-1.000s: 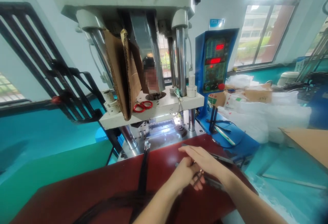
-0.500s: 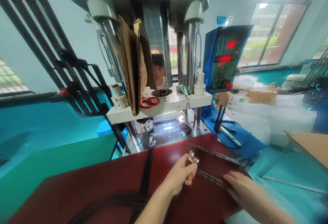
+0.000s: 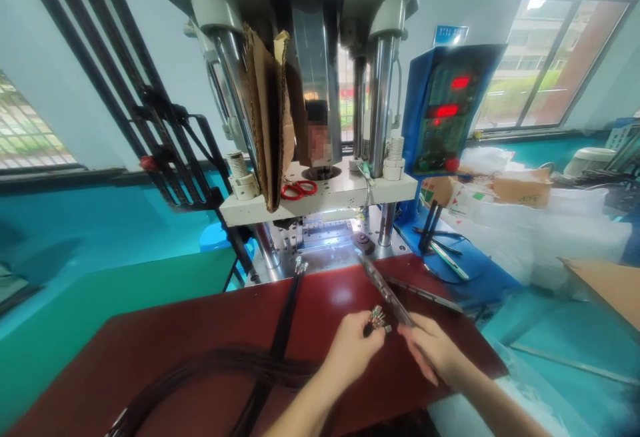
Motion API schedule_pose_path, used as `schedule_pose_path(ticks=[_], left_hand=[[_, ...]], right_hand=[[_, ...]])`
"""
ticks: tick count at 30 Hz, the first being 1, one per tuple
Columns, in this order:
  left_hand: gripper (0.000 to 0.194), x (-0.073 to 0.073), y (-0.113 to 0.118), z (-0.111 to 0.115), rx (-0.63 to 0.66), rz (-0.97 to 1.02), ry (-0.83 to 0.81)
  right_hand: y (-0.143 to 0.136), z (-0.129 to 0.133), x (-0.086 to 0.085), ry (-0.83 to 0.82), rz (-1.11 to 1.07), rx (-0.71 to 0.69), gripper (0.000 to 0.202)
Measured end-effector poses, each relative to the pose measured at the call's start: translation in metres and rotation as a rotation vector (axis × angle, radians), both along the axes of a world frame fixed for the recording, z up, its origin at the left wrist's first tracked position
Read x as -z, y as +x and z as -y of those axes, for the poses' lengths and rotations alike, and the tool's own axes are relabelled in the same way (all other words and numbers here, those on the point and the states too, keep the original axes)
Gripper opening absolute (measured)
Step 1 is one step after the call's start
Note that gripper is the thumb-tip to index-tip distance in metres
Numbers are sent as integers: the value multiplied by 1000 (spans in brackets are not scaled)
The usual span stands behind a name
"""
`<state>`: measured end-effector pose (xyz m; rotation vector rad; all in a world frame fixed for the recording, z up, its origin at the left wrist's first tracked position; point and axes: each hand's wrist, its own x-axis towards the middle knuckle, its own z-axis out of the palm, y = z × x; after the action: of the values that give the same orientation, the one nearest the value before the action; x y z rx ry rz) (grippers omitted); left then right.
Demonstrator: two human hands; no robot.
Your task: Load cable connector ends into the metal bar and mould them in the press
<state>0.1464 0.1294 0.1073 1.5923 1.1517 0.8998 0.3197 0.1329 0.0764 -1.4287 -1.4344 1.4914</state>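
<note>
Gripping a bunch of metal terminals [image 3: 379,319] in the head view, you have the fingers of your left hand [image 3: 356,343] curled closely round their dark leads, so that the bright tips stick out past thumb and forefinger, above the dark red counter [image 3: 200,323]. Your right hand [image 3: 431,347] is closed round the near end of a slotted metal bar [image 3: 389,295], which slants away from you toward the press [image 3: 320,193]. The terminals sit just left of that bar; whether they touch it you cannot tell from here. A second metal bar [image 3: 425,294] lies on the counter, just to the right of the one you hold.

To the left of your hands, a black cable bundle [image 3: 284,320] runs lengthwise over the counter, its metal-tipped far end pointing at the press base. A curved run of black cables [image 3: 200,362] crosses it and passes behind your left forearm, where you lose sight of it.

Ahead of you, red-handled scissors [image 3: 299,189] rest on the pale plate of the press, beside a folded piece of cardboard [image 3: 267,117] standing against its left column. Under that plate the metal bed [image 3: 327,260] is brightly lit. To the right stands a blue control box [image 3: 457,110] with lit red displays and a red button [image 3: 452,165]; near its foot, a pale green tool [image 3: 450,262] lies on a blue surface [image 3: 470,280]. White bags [image 3: 570,223] are heaped further right.
</note>
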Motion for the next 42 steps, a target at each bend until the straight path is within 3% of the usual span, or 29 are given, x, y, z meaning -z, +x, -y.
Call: schedule_pose_path(ticks=[2, 4, 7, 16, 22, 28, 32, 36, 42], left_hand=[[15, 9, 4, -3, -3, 48, -53], [15, 17, 9, -6, -8, 95, -87], [15, 23, 14, -8, 4, 133, -138], [18, 22, 13, -6, 88, 214, -163], [21, 27, 13, -7, 30, 187, -197], [21, 16, -1, -11, 59, 238, -330], [21, 8, -5, -17, 6, 230, -392], [14, 10, 2, -19, -2, 174, -338], [15, 15, 8, -20, -19, 260, -281]], right_hand=[[-18, 2, 3, 63, -267, 124, 28], [-32, 6, 2, 112, -376, 205, 37], [-39, 11, -2, 167, -306, 251, 43], [-36, 10, -4, 206, -135, 210, 38], [-43, 9, -3, 299, -53, 200, 33], [-37, 10, -5, 214, -149, 177, 37], [-35, 12, -7, 185, -218, 189, 50], [-37, 13, -8, 195, -223, 191, 54], [-36, 11, -6, 212, -193, 154, 54]])
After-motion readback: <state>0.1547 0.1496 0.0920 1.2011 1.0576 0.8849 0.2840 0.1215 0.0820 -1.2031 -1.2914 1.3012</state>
